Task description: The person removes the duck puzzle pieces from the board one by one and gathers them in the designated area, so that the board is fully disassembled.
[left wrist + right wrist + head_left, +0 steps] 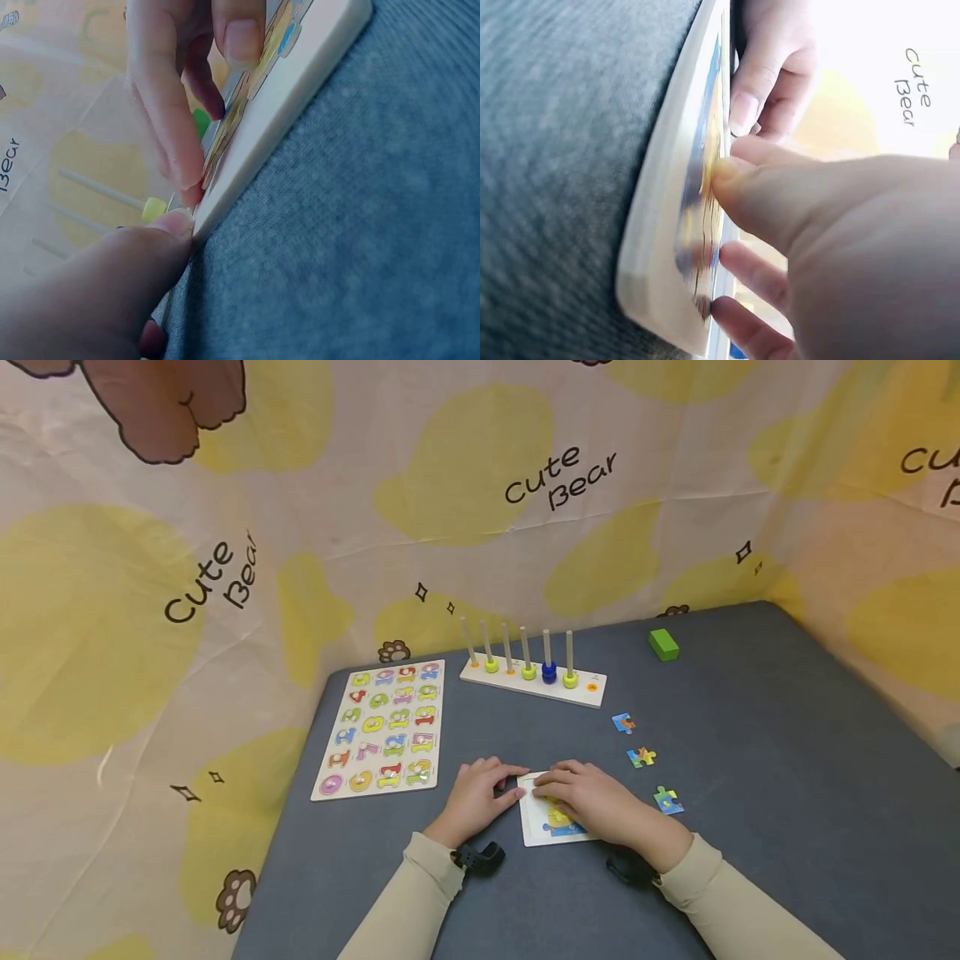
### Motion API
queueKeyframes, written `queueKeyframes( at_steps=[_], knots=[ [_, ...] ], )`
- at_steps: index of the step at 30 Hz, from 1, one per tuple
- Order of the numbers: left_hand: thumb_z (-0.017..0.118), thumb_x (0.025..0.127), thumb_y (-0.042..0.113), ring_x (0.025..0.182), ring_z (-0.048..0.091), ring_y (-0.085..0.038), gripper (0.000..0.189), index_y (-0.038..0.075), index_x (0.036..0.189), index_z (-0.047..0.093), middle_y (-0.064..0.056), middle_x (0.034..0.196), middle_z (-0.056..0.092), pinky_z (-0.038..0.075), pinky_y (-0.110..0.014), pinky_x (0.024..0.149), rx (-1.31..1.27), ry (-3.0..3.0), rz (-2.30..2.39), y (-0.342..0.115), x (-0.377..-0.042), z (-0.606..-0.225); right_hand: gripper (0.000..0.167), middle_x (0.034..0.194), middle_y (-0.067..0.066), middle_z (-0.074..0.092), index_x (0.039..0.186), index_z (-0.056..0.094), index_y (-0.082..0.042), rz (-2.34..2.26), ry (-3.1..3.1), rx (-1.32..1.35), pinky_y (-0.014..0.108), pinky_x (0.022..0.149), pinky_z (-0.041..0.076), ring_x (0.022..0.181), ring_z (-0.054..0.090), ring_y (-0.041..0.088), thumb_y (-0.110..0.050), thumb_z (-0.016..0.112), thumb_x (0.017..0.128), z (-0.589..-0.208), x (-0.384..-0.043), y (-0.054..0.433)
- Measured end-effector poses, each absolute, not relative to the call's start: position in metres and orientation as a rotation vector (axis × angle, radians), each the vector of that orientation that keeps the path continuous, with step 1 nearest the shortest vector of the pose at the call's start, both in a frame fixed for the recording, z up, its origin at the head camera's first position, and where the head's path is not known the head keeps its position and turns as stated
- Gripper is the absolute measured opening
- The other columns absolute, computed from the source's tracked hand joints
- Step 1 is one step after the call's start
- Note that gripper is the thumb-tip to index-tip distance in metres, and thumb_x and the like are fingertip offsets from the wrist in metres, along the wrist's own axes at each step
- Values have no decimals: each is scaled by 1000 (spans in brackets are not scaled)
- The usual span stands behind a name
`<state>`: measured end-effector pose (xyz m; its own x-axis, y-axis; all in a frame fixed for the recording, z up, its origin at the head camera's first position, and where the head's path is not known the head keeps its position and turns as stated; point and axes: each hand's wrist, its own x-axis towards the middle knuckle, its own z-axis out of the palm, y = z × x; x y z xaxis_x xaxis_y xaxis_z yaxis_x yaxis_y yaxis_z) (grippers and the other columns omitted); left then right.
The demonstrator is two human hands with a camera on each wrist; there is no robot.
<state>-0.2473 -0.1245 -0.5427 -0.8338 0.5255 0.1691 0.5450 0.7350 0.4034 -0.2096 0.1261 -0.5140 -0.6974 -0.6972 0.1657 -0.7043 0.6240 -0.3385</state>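
A small white-framed jigsaw puzzle board (534,827) lies on the dark table, with yellow and blue pieces (562,821) set in it. My left hand (476,797) holds the board's left edge near its far corner, thumb and forefinger at the rim. Over the board, my right hand (592,802) rests its fingertips on the pieces and covers much of the picture. In the right wrist view its thumb (731,176) touches the puzzle surface, with the other fingers spread along it. Three loose jigsaw pieces, one beside my right wrist (668,800), lie right of the board.
To the left lies a number puzzle board (412,768) with knobbed numbers. A peg stand (480,673) with yellow-green and blue rings is at the back. A green block (663,645) sits at the far right. Patterned cloth (465,468) hangs behind the table.
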Motion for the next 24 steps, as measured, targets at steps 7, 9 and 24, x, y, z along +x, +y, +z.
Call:
queueKeyframes(
  at_steps=[7, 9, 24],
  knots=[
    [72, 101, 38, 73, 40, -8, 34, 27, 133, 74, 11, 82, 46, 28, -35, 76, -904, -2880, -695, -124, -248, -543, 36, 141, 3, 63, 134, 71, -13, 609, -2806, 1263, 60, 106, 44, 133, 53, 31, -2, 68, 100, -515, -211, 126],
    [73, 101, 38, 73, 39, -8, 34, 27, 133, 74, 11, 82, 46, 28, -35, 76, -908, -2877, -695, -124, -249, -542, 37, 139, 2, 64, 132, 72, -14, 608, -2795, 1261, 58, 106, 44, 131, 54, 30, 0, 70, 98, -516, -213, 126],
    [74, 100, 38, 72, 39, -9, 36, 24, 133, 73, 11, 82, 45, 29, -36, 77, -884, -2893, -707, -123, -247, -541, 30, 129, 0, 64, 117, 79, -19, 718, -2712, 1217, 46, 103, 49, 121, 57, 23, 2, 72, 97, -521, -219, 124]
  ],
)
